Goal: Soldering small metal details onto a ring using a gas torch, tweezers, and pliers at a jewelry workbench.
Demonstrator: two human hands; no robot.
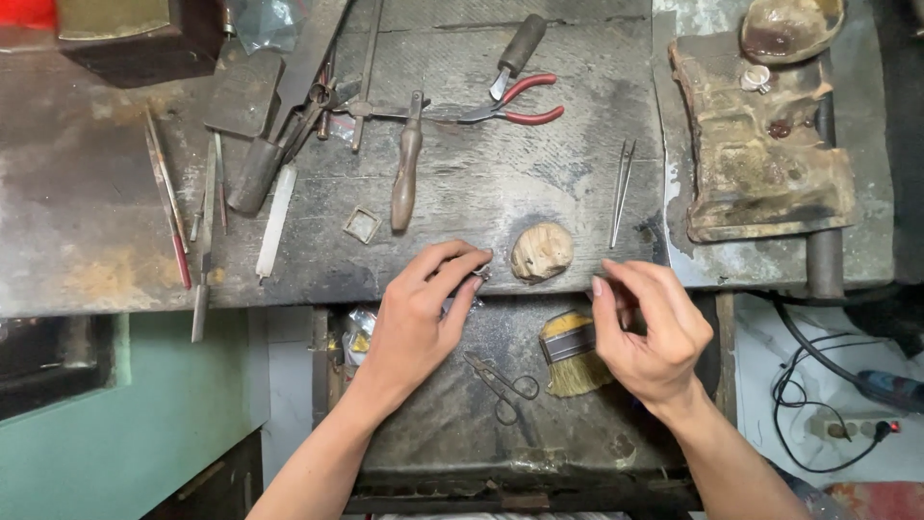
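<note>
My left hand rests at the front edge of a dark worn workbench, its thumb and forefinger pinched on a small metal piece. My right hand hovers to the right with the fingertips pressed together; whether anything tiny sits between them cannot be seen. Between the two hands lies a rounded tan lump on the bench edge. Below the hands, on a lower tray, lie a flat yellow-bristled brush and small scissors.
Red-handled pliers, a wooden-handled tool, tweezers, files, a white stick and a small square metal frame lie on the bench. A brown moulded block stands at right. Cables lie on the floor at lower right.
</note>
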